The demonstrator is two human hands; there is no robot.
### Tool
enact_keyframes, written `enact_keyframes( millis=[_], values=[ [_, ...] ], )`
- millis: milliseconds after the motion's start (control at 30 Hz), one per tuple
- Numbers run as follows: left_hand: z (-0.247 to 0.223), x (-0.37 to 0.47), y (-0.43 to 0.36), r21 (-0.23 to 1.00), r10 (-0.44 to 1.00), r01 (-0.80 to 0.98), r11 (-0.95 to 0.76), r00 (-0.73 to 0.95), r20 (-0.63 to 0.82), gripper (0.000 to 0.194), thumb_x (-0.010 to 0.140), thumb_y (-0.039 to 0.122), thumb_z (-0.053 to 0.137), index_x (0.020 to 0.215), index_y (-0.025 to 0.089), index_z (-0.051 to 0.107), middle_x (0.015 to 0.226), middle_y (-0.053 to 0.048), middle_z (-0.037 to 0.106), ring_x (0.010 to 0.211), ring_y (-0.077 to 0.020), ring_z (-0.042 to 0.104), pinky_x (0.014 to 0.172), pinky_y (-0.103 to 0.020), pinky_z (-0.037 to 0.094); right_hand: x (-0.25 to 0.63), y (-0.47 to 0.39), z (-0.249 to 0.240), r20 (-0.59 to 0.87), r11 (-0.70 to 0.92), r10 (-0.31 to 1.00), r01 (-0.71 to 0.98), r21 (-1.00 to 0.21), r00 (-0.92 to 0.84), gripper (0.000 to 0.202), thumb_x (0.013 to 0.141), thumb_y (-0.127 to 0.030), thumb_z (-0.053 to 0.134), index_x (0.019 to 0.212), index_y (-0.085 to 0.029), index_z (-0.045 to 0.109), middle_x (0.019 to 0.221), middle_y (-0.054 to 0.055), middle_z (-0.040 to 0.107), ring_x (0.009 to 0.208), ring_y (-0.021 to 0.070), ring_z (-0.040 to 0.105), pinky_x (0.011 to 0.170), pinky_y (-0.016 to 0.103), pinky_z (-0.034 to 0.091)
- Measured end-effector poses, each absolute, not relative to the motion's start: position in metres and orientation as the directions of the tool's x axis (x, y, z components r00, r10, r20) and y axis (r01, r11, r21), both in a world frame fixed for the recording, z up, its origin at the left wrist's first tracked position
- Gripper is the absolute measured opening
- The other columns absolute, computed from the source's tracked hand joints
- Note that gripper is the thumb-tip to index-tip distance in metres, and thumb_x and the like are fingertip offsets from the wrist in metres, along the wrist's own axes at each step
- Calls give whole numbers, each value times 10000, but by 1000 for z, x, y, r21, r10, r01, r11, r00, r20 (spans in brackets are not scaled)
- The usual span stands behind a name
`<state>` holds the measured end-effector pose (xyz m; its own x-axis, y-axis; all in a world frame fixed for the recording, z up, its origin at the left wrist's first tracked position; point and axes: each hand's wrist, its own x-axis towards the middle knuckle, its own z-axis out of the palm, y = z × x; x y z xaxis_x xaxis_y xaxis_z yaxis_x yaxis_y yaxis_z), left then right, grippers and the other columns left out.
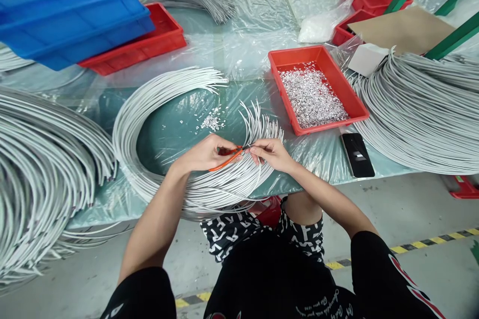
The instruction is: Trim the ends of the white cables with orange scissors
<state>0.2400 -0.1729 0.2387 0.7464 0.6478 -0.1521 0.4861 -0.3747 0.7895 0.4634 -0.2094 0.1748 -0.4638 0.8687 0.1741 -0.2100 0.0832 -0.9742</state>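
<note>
My left hand (209,152) is closed around orange-handled pliers (226,161), whose dark jaws point right toward my other hand. With fingers pinched just past the jaws, my right hand (272,153) holds the end of a cable that belongs to the bundle below. A loop of pale grey cables (129,124) curves around on the table under both hands. Its loose ends fan out behind my fingers. Small silvery-white pieces (211,122) lie scattered inside the loop. Whatever sits right between the jaws is too small to make out.
A red tray (357,107) of small shiny parts stands right of the loop, with a phone (357,154) in front of it. Larger cable bundles lie at left (45,159) and right (422,109). Blue trays (75,10) are stacked at the back left. Green posts (454,37) rise at right.
</note>
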Motion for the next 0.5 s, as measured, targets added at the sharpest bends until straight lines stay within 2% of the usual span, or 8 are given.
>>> enact_keyframes(
  millis=[267,500],
  values=[
    [244,243,-174,806,640,461,-371,756,-137,366,891,414,613,677,125,682,537,43,464,505,-57,321,440,-169,279,464,-209,175,159,66,872,-212,-975,-462,393,919,-535,646,889,-145,687,628,-30,587,524,71,537,448,188,371],
    [244,242,-174,803,634,473,-363,757,-159,359,897,414,614,694,128,691,548,33,477,509,-60,324,441,-183,271,467,-209,179,155,40,857,-236,-971,-491,336,922,-483,657,850,-155,674,697,-9,641,568,75,543,483,199,400]
  ],
)
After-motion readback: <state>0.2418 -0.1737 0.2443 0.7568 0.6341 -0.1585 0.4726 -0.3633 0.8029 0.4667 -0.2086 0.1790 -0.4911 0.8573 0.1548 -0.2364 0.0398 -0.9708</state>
